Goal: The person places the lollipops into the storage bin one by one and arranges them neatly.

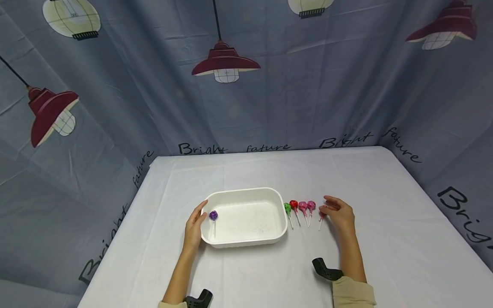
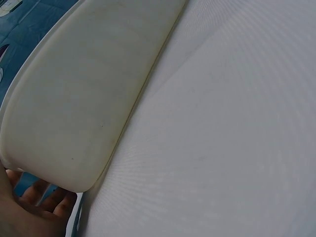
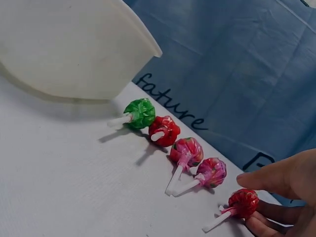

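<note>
A shallow white tray (image 1: pixel 246 244) lies on the table, with a purple lollipop (image 1: pixel 213 215) inside near its left end. My left hand (image 1: pixel 194 229) holds the tray's left edge; its fingers (image 2: pixel 63 203) bend against the end wall. Right of the tray, a green lollipop (image 3: pixel 140 113), a red lollipop (image 3: pixel 165 131) and two pink lollipops (image 3: pixel 186 152) lie in a row. Beyond them, my right hand (image 1: pixel 340 217) has thumb and fingers curled round the head of another red lollipop (image 3: pixel 243 203), its white stick pointing toward me. Part of that head is hidden in the head view.
A white cloth covers the table (image 1: pixel 262 278). Behind it hangs a grey-blue curtain (image 1: pixel 269 94) with printed lamps and lettering. Black wrist mounts (image 1: pixel 326 269) sit on both forearms, just above the cloth.
</note>
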Available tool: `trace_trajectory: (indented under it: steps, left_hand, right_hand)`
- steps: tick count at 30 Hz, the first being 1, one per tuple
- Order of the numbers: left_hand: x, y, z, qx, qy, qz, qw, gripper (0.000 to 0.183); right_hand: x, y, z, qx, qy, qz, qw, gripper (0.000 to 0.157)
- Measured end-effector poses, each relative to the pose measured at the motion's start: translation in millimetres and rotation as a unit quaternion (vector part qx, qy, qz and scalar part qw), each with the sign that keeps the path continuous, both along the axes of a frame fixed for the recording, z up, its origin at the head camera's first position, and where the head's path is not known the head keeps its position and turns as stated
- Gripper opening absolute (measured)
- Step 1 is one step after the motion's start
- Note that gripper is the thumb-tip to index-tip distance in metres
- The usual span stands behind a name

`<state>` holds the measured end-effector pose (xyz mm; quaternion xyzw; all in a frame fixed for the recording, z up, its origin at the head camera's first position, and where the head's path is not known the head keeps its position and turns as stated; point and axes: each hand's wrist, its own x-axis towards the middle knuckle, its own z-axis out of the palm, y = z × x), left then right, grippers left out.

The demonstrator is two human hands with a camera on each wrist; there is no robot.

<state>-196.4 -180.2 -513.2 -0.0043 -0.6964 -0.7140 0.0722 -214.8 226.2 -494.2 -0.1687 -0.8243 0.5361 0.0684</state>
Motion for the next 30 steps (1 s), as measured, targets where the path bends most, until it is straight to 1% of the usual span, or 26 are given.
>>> trace_trajectory:
  steps: [5,13,15,16,20,22,23,25,29,30]
  left_hand:
    - [-0.2,-0.5,0.7,-0.004,-0.003,0.001,1.0,0.039]
    - [0.6,-1.9,0.5,-0.016,-0.007,-0.003,0.9998,0.039]
    - [1.4,-1.5,1.8,-0.009,-0.007,-0.004,0.9999,0.039]
    - [1.6,-1.2,3.2,-0.005,-0.01,-0.003,0.9999,0.039]
    - [7.9,3.3,18.8,0.002,-0.016,-0.007,0.9998,0.04]
    - [10.5,4.4,24.7,-0.002,-0.021,-0.011,0.9997,0.04]
    - [10.6,4.2,24.6,-0.002,-0.021,-0.014,0.9997,0.04]
    - [8.0,1.8,18.0,0.002,-0.021,-0.018,0.9996,0.04]
    - [1.1,-1.3,3.2,0.01,-0.014,-0.012,0.9998,0.039]
    - [0.6,-1.0,2.1,0.009,-0.011,-0.009,0.9999,0.039]
  right_hand:
    - [0.3,-3.1,-4.1,0.038,-0.01,0.016,0.999,0.039]
    - [1.3,-4.7,-7.2,0.066,-0.019,0.011,0.998,0.035]
    - [1.7,-4.9,-7.1,0.071,-0.019,0.009,0.997,0.034]
    - [2.0,-5.1,-6.8,0.074,-0.018,0.009,0.997,0.034]
    - [3.4,-4.6,-5.5,0.076,-0.021,0.012,0.997,0.033]
    - [4.1,-3.6,-5.1,0.078,-0.022,0.015,0.997,0.033]
    - [4.6,-3.2,-4.8,0.078,-0.021,0.017,0.997,0.033]
    - [5.8,-2.8,-3.1,0.077,-0.02,0.018,0.997,0.033]
    - [7.1,-2.0,1.0,0.066,-0.019,0.024,0.997,0.034]
    - [7.3,-1.8,2.0,0.062,-0.02,0.027,0.998,0.035]
